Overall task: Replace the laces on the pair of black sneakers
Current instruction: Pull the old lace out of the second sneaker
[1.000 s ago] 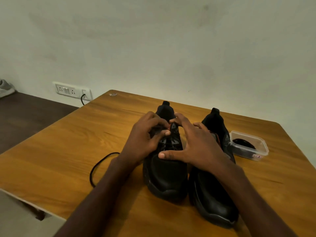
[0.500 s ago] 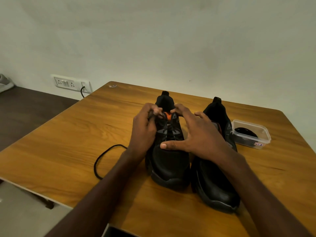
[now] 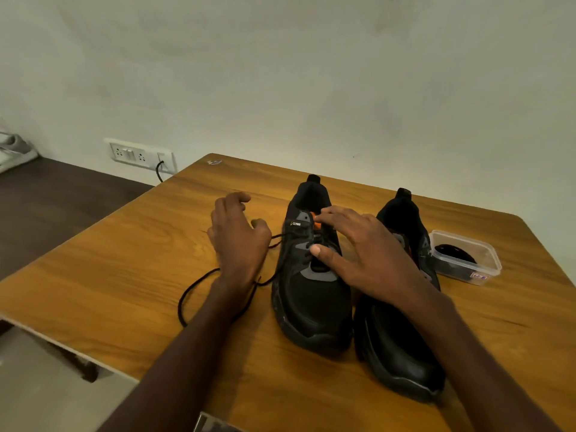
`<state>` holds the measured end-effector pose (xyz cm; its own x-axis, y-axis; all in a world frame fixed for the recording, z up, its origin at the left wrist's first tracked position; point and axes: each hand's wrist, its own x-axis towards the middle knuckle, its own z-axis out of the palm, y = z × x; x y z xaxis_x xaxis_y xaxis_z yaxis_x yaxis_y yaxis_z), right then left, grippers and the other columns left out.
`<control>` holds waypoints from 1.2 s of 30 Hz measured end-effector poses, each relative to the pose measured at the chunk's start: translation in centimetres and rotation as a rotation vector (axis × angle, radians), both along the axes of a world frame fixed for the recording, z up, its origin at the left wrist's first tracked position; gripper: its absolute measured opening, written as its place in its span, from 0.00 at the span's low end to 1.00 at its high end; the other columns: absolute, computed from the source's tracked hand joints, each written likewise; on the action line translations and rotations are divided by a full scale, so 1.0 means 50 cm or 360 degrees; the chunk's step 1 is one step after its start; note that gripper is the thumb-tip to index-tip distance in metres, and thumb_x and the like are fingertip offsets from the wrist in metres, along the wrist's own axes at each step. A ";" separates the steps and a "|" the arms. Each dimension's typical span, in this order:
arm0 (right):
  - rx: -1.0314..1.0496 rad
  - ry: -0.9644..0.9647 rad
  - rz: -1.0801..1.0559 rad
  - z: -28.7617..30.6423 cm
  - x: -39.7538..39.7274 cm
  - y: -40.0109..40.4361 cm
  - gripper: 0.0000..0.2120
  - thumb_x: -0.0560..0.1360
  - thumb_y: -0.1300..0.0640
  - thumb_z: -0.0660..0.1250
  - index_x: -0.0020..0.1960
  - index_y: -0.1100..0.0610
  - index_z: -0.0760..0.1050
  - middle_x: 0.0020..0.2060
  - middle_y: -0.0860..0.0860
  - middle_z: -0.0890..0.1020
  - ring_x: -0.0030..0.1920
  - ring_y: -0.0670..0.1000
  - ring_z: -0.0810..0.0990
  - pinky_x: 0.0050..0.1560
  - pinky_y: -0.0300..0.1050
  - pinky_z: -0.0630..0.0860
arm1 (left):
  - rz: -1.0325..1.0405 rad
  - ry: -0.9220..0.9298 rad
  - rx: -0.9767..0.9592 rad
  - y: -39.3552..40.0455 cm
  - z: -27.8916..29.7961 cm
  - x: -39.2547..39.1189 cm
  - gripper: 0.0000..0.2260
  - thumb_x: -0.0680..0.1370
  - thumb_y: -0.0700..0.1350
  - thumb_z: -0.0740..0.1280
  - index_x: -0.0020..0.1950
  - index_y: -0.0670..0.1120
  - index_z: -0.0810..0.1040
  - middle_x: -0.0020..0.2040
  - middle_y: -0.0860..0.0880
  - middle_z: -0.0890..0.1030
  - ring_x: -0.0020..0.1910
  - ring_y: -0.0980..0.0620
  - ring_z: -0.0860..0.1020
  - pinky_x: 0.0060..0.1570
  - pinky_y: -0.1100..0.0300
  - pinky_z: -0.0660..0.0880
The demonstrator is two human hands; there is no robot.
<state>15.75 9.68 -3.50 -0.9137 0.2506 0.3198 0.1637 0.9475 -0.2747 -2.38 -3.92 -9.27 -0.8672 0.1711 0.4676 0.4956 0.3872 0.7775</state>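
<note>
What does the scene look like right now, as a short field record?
left hand: pulling black lace sideways out of left black sneaker
right hand: fingers resting on that sneaker's tongue
right black sneaker: beside it, untouched
clear plastic tub: right of the shoes, dark contents
surface: wooden table

A wooden table [image 3: 124,275] stands against a pale wall [image 3: 311,73] with a socket strip [image 3: 131,153].
</note>
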 end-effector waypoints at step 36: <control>0.0230 -0.0210 -0.0424 0.068 -0.067 -0.060 0.11 0.82 0.50 0.64 0.61 0.46 0.82 0.77 0.46 0.69 0.77 0.52 0.65 0.75 0.71 0.54 | -0.0782 0.0662 0.0014 0.003 0.007 0.060 0.15 0.86 0.47 0.56 0.68 0.49 0.78 0.53 0.54 0.85 0.52 0.56 0.82 0.74 0.46 0.62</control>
<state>12.39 6.70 -0.09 -0.8581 0.4470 0.2528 0.4363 0.8942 -0.1004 0.62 -3.77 -8.91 -0.4344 0.4968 0.7513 0.8745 0.0328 0.4840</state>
